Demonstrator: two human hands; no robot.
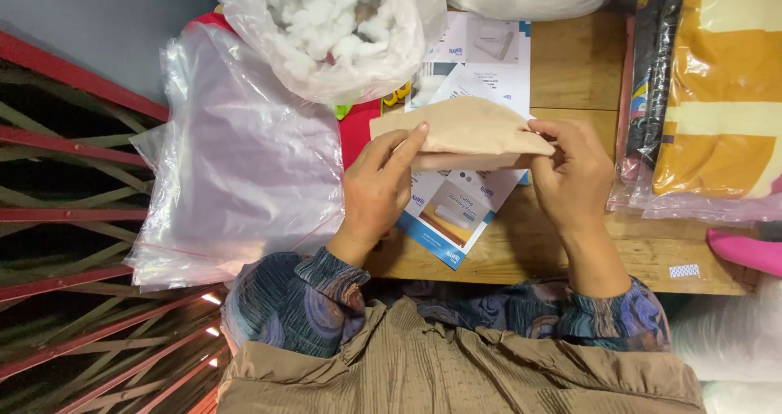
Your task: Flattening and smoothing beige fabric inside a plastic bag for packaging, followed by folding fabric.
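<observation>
A folded beige cloth piece (pixel 468 129) is held up over the wooden table (pixel 570 63), between both hands. My left hand (pixel 376 190) pinches its lower left part, fingers stretched up along the fabric. My right hand (pixel 573 173) grips its right end with curled fingers. Under the cloth lie several printed paper cards (pixel 452 210) in white and blue, fanned out on the table.
A stack of clear plastic bags (pixel 236 161) lies at the left. A clear bag of white stuffing (pixel 326 27) stands behind it. Packed orange and cream fabric (pixel 717 96) sits at the right, with a pink item (pixel 745 251) below. A red metal grille (pixel 73 218) fills the far left.
</observation>
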